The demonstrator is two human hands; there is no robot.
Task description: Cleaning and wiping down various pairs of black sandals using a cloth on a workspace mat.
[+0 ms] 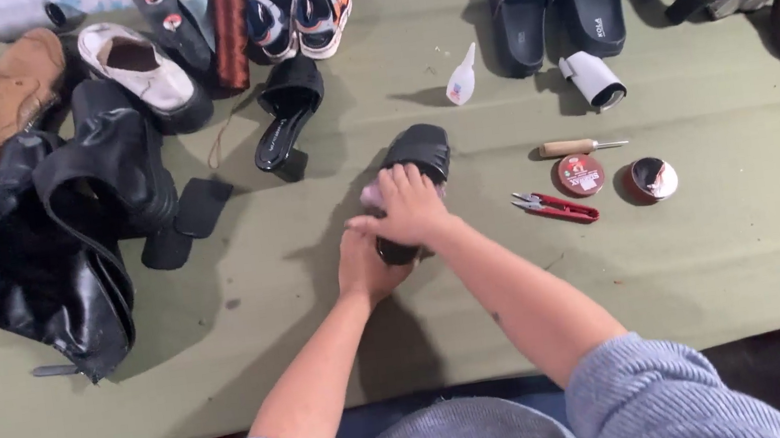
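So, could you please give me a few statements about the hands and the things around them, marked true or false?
1. The right hand presses a pinkish cloth onto a black sandal. True.
2. The left hand rests flat on the green table cover, away from the sandal. False: it holds the sandal's near end from below.
3. Red snips lie to the right of the hands. True.
4. The round polish tin is closed. False: it stands open, its red lid beside it.
5. The white glue bottle stands upright. False: it lies on its side.
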